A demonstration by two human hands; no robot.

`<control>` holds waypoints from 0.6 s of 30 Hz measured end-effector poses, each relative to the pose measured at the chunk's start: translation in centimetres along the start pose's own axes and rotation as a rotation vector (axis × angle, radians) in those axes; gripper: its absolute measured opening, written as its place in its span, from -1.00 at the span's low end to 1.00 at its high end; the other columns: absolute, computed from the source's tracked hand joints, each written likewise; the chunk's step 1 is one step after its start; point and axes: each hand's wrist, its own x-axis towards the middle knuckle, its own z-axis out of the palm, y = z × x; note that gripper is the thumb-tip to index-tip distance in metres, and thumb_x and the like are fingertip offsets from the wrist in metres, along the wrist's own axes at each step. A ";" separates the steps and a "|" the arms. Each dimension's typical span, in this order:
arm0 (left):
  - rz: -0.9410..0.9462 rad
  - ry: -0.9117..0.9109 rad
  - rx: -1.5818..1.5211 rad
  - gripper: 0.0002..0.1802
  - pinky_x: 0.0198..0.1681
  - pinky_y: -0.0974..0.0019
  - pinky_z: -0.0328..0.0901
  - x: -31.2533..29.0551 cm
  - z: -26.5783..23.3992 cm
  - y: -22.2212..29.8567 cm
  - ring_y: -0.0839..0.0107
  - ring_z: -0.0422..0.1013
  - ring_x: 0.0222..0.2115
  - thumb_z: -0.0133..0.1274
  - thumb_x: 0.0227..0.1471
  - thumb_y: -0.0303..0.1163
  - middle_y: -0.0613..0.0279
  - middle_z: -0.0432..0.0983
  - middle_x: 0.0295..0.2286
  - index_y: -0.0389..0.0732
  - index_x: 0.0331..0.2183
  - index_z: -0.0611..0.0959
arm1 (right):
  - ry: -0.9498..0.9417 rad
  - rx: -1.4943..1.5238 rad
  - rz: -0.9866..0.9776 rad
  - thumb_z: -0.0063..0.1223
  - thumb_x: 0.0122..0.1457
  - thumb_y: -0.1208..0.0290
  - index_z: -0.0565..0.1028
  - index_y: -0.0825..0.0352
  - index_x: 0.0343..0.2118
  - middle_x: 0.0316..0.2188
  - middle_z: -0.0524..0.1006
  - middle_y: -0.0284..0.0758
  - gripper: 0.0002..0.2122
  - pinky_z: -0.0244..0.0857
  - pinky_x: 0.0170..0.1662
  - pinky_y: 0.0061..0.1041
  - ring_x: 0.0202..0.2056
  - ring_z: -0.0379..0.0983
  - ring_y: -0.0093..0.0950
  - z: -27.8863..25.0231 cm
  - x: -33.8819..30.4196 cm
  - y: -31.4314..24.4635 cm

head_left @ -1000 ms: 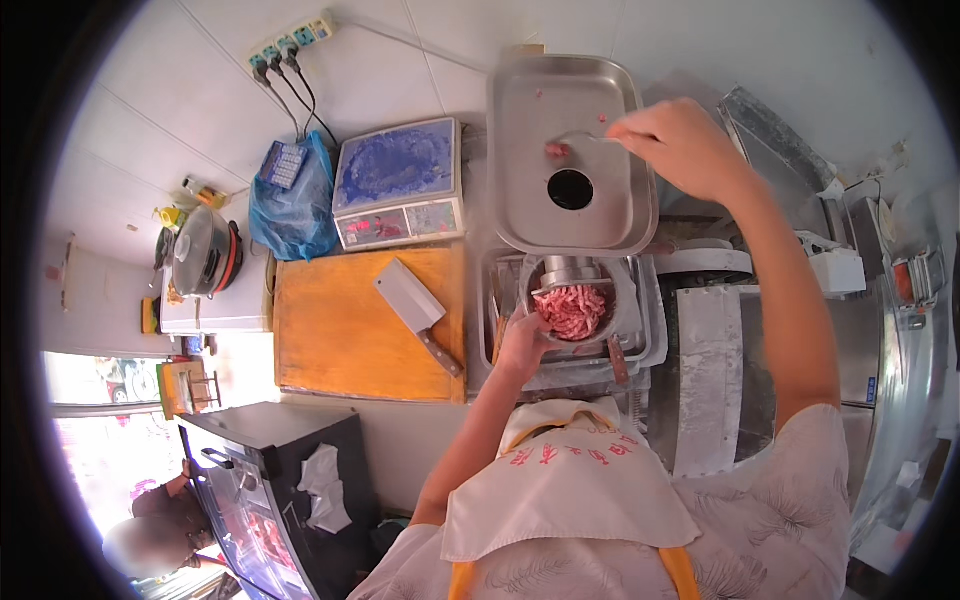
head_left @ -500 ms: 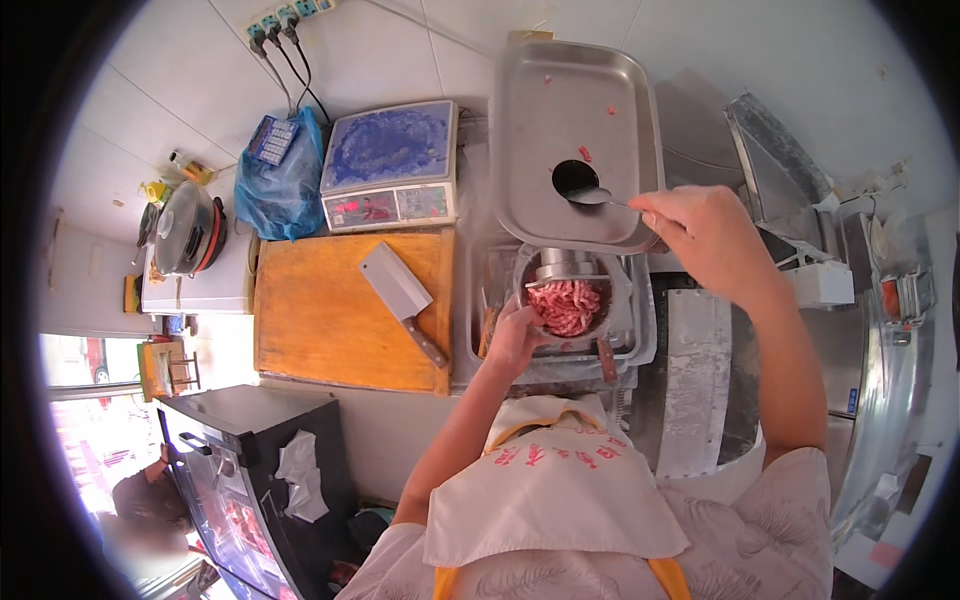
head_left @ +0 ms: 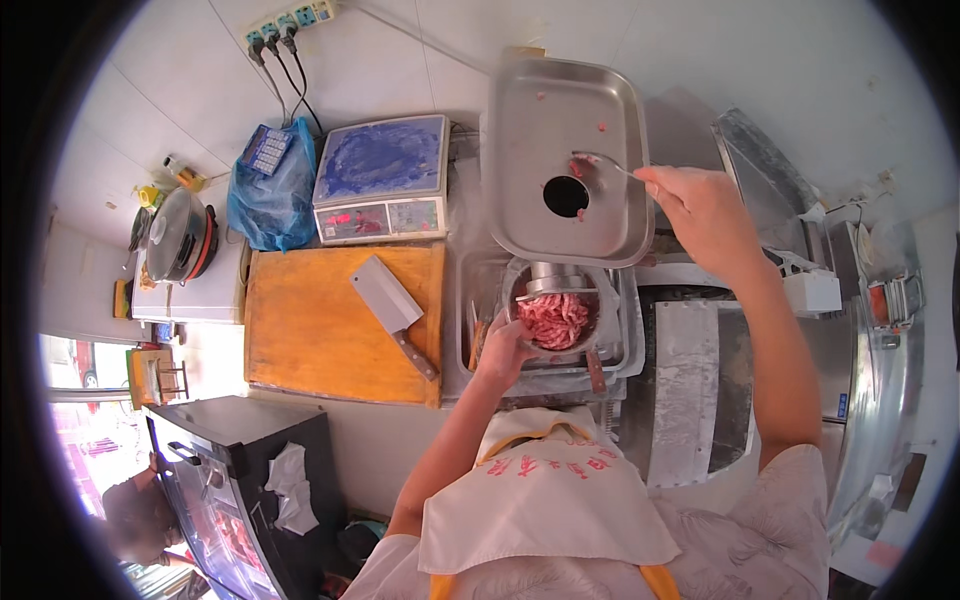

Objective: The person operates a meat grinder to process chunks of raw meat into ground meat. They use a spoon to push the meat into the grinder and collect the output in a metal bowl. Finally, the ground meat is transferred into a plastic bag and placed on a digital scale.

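Observation:
My right hand (head_left: 705,215) grips the handle of a metal spoon (head_left: 612,163), its bowl on the floor of the meat grinder's steel tray (head_left: 520,160) just beyond the round feed hole (head_left: 566,197). A few small scraps of meat (head_left: 577,170) lie about the hole and farther up the tray. Below the tray, my left hand (head_left: 505,350) is closed on the left rim of a metal bowl (head_left: 592,325). Ground meat (head_left: 555,320) fills that bowl, right under the grinder's outlet (head_left: 552,280).
Left of the grinder, a cleaver (head_left: 387,295) lies on a wooden cutting board (head_left: 300,320). Behind the board stand a scale (head_left: 385,215) and a blue plastic bag (head_left: 272,205) with a calculator on it. A person (head_left: 140,520) is beside the dark display cabinet (head_left: 240,420) at lower left.
The spoon's bowl has moved from over the feed hole to the tray floor beyond it. My left hand stays on the bowl. The whole view has shifted slightly.

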 end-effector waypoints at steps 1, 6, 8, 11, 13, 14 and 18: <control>0.001 -0.001 -0.006 -0.46 -0.10 0.05 0.61 -0.1 0.2 0.1 0.28 0.53 -0.11 -0.10 -0.01 -0.61 0.15 0.52 -0.09 -0.26 0.07 0.50 | -0.031 -0.010 0.007 0.05 0.37 0.45 0.64 0.41 -0.05 -0.34 0.63 0.00 -0.78 0.43 -0.20 -0.21 -0.30 0.59 -0.06 -0.1 -0.4 -0.2; -0.009 0.027 0.017 -0.49 -0.11 0.09 0.61 -0.5 0.5 0.4 0.29 0.53 -0.12 -0.10 0.00 -0.59 0.15 0.52 -0.09 -0.25 0.06 0.51 | -0.037 -0.010 0.108 0.03 0.37 0.44 0.65 0.40 -0.08 -0.38 0.63 0.00 -0.78 0.44 -0.21 -0.20 -0.34 0.57 -0.02 -2.5 -2.1 -3.0; -0.010 0.019 0.028 -0.50 -0.14 0.10 0.61 -0.4 0.4 0.2 0.30 0.53 -0.14 -0.11 0.01 -0.59 0.15 0.52 -0.10 -0.25 0.05 0.51 | 0.042 -0.059 0.131 0.03 0.38 0.41 0.66 0.39 -0.07 -0.43 0.61 -0.03 -0.77 0.41 -0.23 -0.24 -0.40 0.53 -0.06 -2.6 -1.1 -2.2; 0.001 0.001 0.021 -0.51 -0.18 0.11 0.61 0.3 -0.3 -0.2 0.31 0.53 -0.16 -0.10 0.00 -0.59 0.16 0.52 -0.11 -0.24 0.03 0.52 | 0.140 -0.175 0.096 0.04 0.39 0.37 0.66 0.37 -0.05 -0.48 0.59 -0.05 -0.75 0.38 -0.27 -0.26 -0.46 0.49 -0.10 -0.2 2.5 1.8; 0.006 -0.001 -0.006 -0.51 -0.21 0.12 0.60 0.5 -0.3 -0.3 0.32 0.53 -0.17 -0.10 0.00 -0.58 0.17 0.52 -0.12 -0.24 0.03 0.53 | 0.193 -0.249 0.077 0.03 0.37 0.39 0.67 0.38 -0.10 -0.45 0.63 -0.03 -0.76 0.42 -0.24 -0.16 -0.39 0.57 0.01 1.2 3.8 3.1; 0.001 0.007 0.003 -0.50 -0.21 0.12 0.60 0.4 -0.3 -0.3 0.32 0.53 -0.17 -0.10 0.00 -0.58 0.17 0.52 -0.13 -0.24 0.03 0.53 | 0.166 -0.249 0.117 0.03 0.37 0.40 0.67 0.38 -0.09 -0.44 0.63 -0.01 -0.76 0.42 -0.23 -0.16 -0.37 0.58 0.01 1.4 4.0 2.8; -0.008 0.022 0.023 -0.48 -0.21 0.12 0.59 0.3 -0.6 0.0 0.32 0.53 -0.16 -0.09 -0.01 -0.58 0.17 0.52 -0.13 -0.24 0.05 0.52 | 0.008 -0.172 0.168 0.03 0.37 0.42 0.67 0.39 -0.08 -0.43 0.62 0.00 -0.77 0.42 -0.24 -0.20 -0.39 0.58 -0.03 0.4 2.9 0.1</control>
